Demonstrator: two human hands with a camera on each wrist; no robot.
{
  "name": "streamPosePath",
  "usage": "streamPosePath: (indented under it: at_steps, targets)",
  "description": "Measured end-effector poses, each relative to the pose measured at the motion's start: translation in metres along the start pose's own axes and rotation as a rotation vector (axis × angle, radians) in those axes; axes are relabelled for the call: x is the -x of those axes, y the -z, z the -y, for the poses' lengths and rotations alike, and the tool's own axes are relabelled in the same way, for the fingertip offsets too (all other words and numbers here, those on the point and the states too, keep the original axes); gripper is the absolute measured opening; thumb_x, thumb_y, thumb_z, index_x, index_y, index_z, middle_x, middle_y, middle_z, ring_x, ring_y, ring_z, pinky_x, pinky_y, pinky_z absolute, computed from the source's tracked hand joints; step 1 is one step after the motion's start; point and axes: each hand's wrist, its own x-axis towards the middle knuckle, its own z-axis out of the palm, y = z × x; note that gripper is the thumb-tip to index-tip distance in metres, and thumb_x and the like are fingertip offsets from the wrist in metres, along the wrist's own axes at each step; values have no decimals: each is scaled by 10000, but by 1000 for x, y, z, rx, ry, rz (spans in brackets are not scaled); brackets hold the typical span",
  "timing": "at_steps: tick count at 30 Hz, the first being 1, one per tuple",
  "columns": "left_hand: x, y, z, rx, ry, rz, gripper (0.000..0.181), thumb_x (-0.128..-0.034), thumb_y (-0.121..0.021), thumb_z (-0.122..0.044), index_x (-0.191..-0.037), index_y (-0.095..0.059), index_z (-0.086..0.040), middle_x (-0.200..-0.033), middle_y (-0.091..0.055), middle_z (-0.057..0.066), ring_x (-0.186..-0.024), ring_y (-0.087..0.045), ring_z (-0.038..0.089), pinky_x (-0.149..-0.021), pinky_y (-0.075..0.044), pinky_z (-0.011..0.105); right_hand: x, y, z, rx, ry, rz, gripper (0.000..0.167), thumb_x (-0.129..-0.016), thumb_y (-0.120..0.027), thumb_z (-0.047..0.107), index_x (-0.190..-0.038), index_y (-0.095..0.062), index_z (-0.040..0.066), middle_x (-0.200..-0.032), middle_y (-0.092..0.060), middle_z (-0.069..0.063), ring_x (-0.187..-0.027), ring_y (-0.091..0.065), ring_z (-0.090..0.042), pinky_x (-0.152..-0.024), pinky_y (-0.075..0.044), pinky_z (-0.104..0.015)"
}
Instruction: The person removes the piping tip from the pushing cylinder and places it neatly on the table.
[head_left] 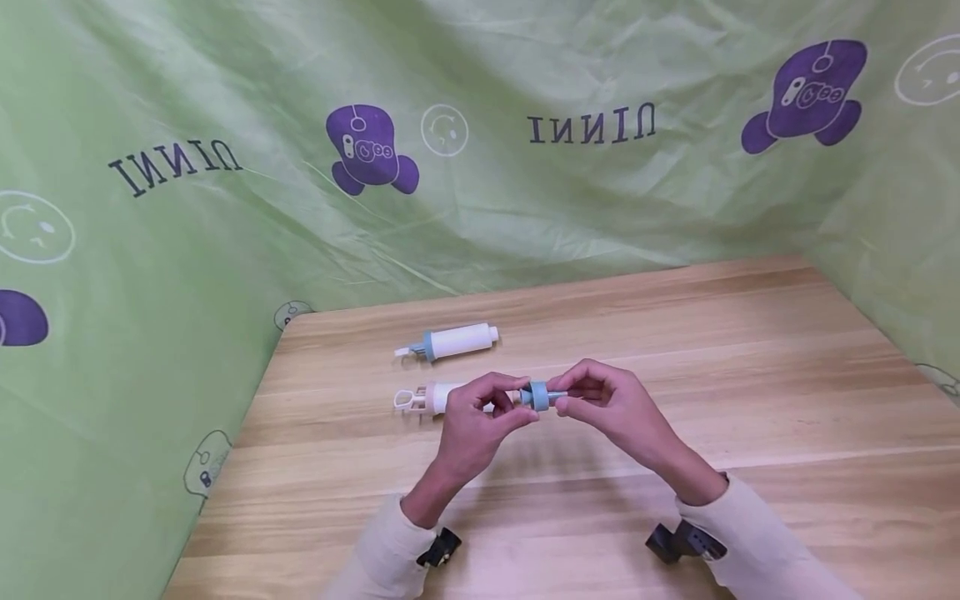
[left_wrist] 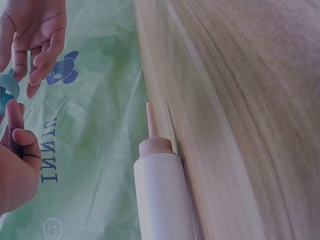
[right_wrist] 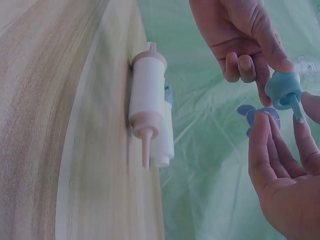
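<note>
Above the table, a blue-green cap (head_left: 538, 396) with a thin nozzle is held between both hands. My left hand (head_left: 476, 421) pinches the cap between thumb and forefinger. The right hand (head_left: 615, 408) pinches the nozzle, whose slim tip shows in the right wrist view (right_wrist: 297, 107). Partly behind the left hand lies a white syringe-like tube with pink ends (head_left: 444, 397); its ring handle points left, and its pink nozzle shows in the right wrist view. Farther back lies a second white tube with a blue-green collar (head_left: 461, 340).
The wood-grain tabletop (head_left: 750, 358) extends to both sides of the hands. A green printed cloth (head_left: 480, 225) hangs behind the table and at its left and right sides.
</note>
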Motion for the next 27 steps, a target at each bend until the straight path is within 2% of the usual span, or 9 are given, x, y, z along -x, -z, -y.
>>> streamPosePath:
  at_steps: [6, 10, 14, 20, 27]
  targets:
    - [1, 0, 1, 3, 8, 8, 333, -740, -849, 49, -1052, -745, -5, -721, -626, 44, -599, -478, 107, -518, -408, 188, -1, -5, 0, -85, -44, 14, 185, -898, -741, 42, -1009, -625, -51, -997, -692, -177, -875, -718, -279, -815, -574, -366]
    - [2, -1, 1, 2, 6, 5, 326, -745, -852, 32, -1048, -742, -12, -694, -609, 17, -598, -483, 107, -516, -427, 190, -2, -9, 1, -89, -45, 9, 202, -885, -756, 40, -996, -619, -60, -964, -699, -176, -854, -720, -307, -790, -581, -375]
    - [2, -2, 1, -8, 0, 2, 328, -748, -850, 26, -1053, -737, -14, -712, -632, 40, -607, -506, 115, -528, -470, 210, -4, -10, 1, -104, -40, 5, 244, -878, -753, 15, -1038, -593, -76, -969, -702, -192, -861, -719, -315, -771, -586, -392]
    - [1, -2, 1, -9, 18, 14, 331, -761, -848, 1, -1070, -732, -27, -740, -658, 61, -615, -520, 123, -544, -462, 210, -5, -9, 0, -89, -47, 0, 337, -885, -742, 16, -1169, -596, -94, -1040, -698, -187, -921, -712, -223, -789, -579, -351]
    - [-1, 1, -1, -23, 47, 59, 327, -785, -842, -20, -1089, -725, -51, -796, -670, 77, -643, -557, 126, -579, -488, 215, -5, -8, 0, -42, -61, 3, 307, -890, -756, 69, -1160, -658, -39, -1039, -701, -148, -907, -711, -244, -784, -578, -349]
